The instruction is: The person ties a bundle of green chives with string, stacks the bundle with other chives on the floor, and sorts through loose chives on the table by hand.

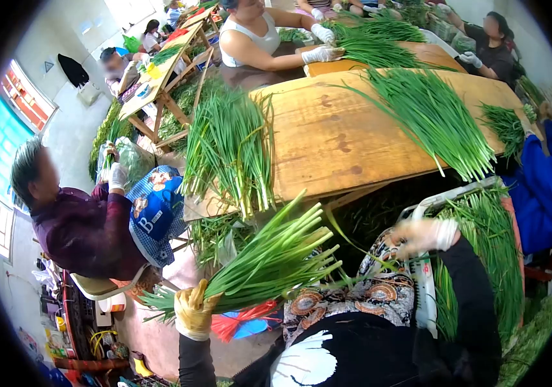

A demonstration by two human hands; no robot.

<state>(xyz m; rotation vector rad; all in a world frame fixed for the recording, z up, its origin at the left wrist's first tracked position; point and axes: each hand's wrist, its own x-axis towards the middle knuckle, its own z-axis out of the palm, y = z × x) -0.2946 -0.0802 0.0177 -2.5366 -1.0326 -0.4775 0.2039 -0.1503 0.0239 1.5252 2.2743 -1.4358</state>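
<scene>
My left hand (195, 308), in a yellowed glove, is closed around the leafy end of a bunch of garlic chives (269, 255). The bunch is held out over my lap, its pale stem ends pointing up and to the right. My right hand (423, 236), in a pale glove, is smeared by motion beside the rim of a white plastic crate (425, 290), so its fingers are unclear. A few loose leaves hang between my hands. More long garlic chives (482, 258) fill the crate under my right arm.
On the wooden table (308, 142) lie a left pile of chives (231, 145) and a right pile (431, 119). A person in a dark red jacket (89, 226) sits at left. Other people work around the tables. A red and blue bundle (247, 320) lies on the floor.
</scene>
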